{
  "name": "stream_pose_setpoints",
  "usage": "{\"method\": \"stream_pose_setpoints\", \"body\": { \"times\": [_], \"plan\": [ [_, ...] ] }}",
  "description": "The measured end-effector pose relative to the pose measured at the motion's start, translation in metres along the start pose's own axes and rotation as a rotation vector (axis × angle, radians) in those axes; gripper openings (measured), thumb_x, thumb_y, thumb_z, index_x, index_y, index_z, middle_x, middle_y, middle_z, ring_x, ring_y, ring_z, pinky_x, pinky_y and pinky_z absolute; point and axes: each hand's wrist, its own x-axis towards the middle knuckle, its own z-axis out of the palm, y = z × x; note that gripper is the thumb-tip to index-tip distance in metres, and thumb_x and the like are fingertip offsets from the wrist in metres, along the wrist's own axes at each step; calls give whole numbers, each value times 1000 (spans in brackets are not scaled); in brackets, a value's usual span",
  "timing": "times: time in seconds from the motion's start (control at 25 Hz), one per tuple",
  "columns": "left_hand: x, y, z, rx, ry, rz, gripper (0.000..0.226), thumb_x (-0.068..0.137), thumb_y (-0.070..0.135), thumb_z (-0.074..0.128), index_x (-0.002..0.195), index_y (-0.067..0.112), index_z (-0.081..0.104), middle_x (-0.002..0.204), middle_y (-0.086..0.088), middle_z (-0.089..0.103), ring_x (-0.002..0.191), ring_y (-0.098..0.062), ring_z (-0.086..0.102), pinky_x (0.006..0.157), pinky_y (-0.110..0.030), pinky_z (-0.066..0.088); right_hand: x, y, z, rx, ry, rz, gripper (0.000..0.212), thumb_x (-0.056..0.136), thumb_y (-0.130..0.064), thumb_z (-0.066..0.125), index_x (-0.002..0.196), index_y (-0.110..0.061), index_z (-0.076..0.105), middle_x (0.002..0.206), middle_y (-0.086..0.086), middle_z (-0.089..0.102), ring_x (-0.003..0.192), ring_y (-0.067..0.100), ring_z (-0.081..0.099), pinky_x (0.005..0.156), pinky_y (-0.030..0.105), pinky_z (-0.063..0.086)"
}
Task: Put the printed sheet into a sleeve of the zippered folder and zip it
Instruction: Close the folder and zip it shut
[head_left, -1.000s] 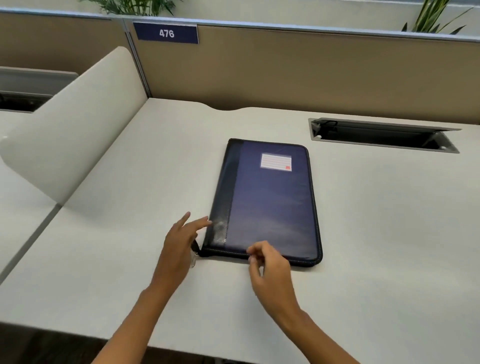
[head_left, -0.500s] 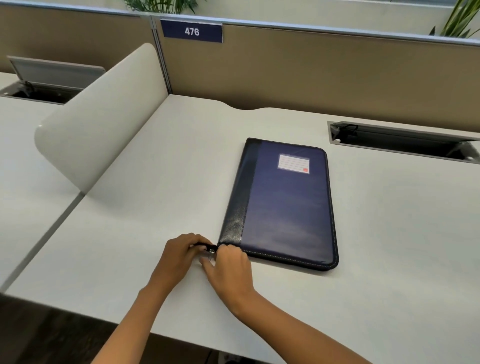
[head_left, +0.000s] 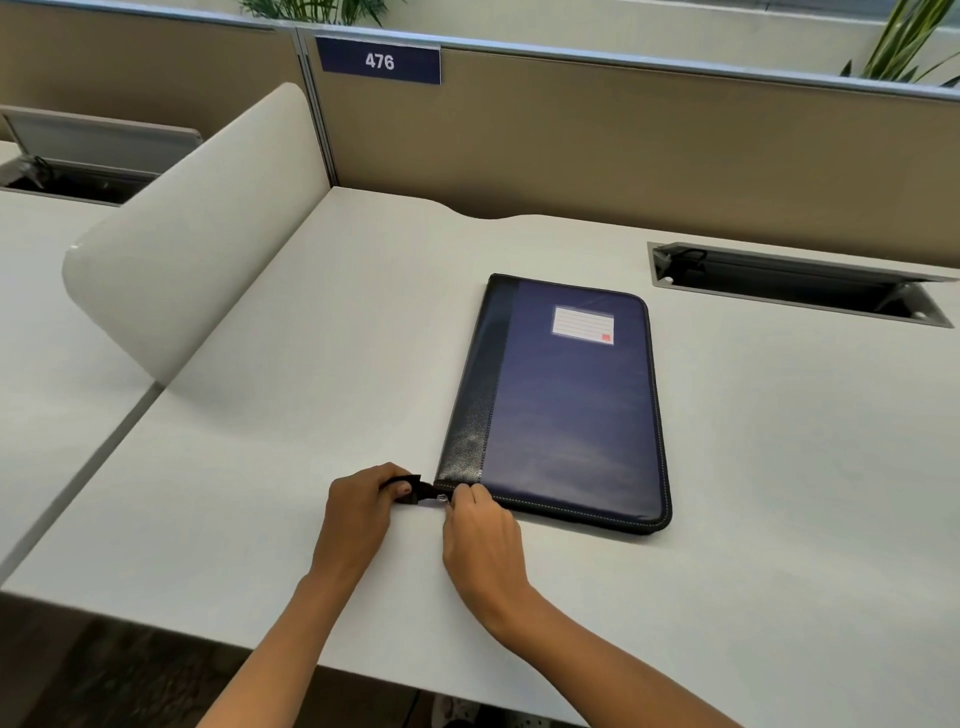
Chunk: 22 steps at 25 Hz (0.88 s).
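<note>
A dark blue zippered folder (head_left: 561, 410) with a black spine strip and a white label lies closed and flat on the white desk (head_left: 291, 415). At its near left corner a black zipper tail (head_left: 415, 491) sticks out to the left. My left hand (head_left: 358, 512) pinches that tail. My right hand (head_left: 480, 540) is beside it, fingertips closed on the small metal zipper pull (head_left: 442, 499) at the folder's corner. No printed sheet is visible.
A curved white divider (head_left: 197, 228) stands on the left between two desks. A tan partition (head_left: 623, 150) with a "476" sign runs along the back. An open cable tray (head_left: 795, 283) is sunk into the desk at the right rear. The desk's near edge is close below my wrists.
Both hands came together at the folder's near left corner. The left closed on the zipper tail, and the right moved left from the bottom edge onto the pull. The camera shifted left.
</note>
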Motion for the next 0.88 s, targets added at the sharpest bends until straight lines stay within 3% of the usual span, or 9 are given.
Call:
{"method": "stream_pose_setpoints", "body": {
  "times": [0.24, 0.44, 0.88],
  "plan": [
    [-2, 0, 2, 3, 56, -9, 22, 82, -4, 63, 82, 15, 74, 72, 12, 70, 81, 0, 62, 66, -10, 43, -9, 37, -14, -81, 73, -22, 37, 50, 6, 82, 62, -14, 54, 54, -1, 51, 37, 12, 35, 42, 18, 16],
    [-3, 0, 3, 34, 70, -17, 20, 83, -2, 63, 84, 15, 74, 73, 8, 71, 71, -8, 64, 66, -9, 42, -22, 74, -25, -121, 128, -7, 35, 54, 9, 79, 63, -12, 52, 55, 1, 49, 42, 12, 24, 40, 19, 19],
    [-1, 2, 3, 40, 44, -53, 18, 85, 1, 62, 86, 14, 74, 76, 5, 72, 76, -13, 65, 66, -7, 41, -52, 158, -70, -218, 129, 134, 34, 60, 14, 75, 64, -7, 48, 55, 7, 48, 38, 19, 25, 37, 24, 20]
  ]
}}
